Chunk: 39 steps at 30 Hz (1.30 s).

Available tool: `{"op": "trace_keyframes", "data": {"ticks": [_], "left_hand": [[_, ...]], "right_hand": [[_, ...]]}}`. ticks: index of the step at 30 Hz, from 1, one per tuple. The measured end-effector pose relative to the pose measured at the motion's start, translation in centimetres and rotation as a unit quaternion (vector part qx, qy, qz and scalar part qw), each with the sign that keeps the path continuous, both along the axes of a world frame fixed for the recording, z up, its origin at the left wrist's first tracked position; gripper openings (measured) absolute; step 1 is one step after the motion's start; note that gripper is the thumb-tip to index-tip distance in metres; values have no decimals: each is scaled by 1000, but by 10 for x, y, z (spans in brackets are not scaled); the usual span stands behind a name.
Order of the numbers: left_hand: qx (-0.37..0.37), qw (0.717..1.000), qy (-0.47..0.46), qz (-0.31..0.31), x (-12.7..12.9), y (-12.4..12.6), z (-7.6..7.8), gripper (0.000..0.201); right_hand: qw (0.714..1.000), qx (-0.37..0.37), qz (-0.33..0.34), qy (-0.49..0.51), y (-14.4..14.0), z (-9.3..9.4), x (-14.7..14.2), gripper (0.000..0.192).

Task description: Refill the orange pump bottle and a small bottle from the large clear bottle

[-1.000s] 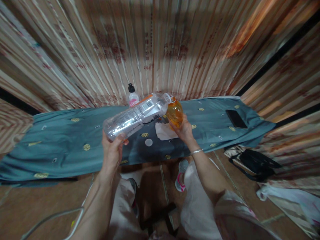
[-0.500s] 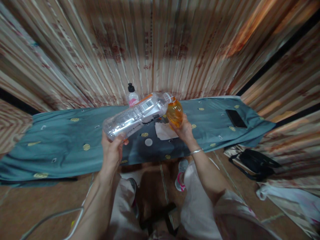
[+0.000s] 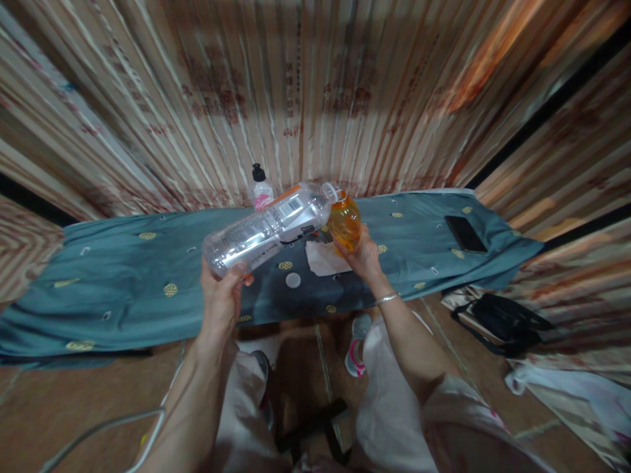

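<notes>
Clamped in the left hand [image 3: 220, 303], a clear bottle [image 3: 269, 227] was tipped toward 2 o'clock. An orange bottle [image 3: 344, 222] was gripped by the right hand [image 3: 365, 257], their mouths touching.

The left hand [image 3: 221, 299] tilts a clear bottle [image 3: 269, 226] against an orange bottle [image 3: 344, 223]. The right hand [image 3: 365, 257] grips the orange one above the bench [image 3: 123, 282].

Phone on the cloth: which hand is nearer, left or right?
Right. The right hand, holding the orange bottle, is left of the phone, well apart. The left hand, gripping the clear bottle, is farther left.
</notes>
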<state>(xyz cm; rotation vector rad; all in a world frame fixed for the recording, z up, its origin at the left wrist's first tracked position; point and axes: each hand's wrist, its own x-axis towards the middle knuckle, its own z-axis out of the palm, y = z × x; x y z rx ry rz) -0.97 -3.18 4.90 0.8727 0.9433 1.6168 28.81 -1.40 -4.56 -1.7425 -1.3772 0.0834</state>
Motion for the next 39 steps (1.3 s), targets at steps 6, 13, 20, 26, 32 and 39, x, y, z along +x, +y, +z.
{"op": "trace_keyframes", "data": {"ticks": [6,13,20,26,32,39], "left_hand": [[2,1000,4,-3,0,-1,1,59],[2,1000,4,-4,-1,0,-1,64],[0,1000,3,-6,-1,-1,0,59],[-1,1000,5,-4,-1,-1,0,58],[1,1000,-1,-7,-1,0,0,59],[0,1000,0,-1,-1,0,0,62]], "right_hand": [[1000,3,-2,-4,0,0,0,67],[1000,6,2,-1,0,-2,1,66],[1000,-8,-2,5,-1,3,-1,67],[1000,-10,-1,2,-2,4,-2,66],[1000,-5,6,-8,-1,3,-1,64],[1000,0,-1,-3,0,0,0,67]]}}
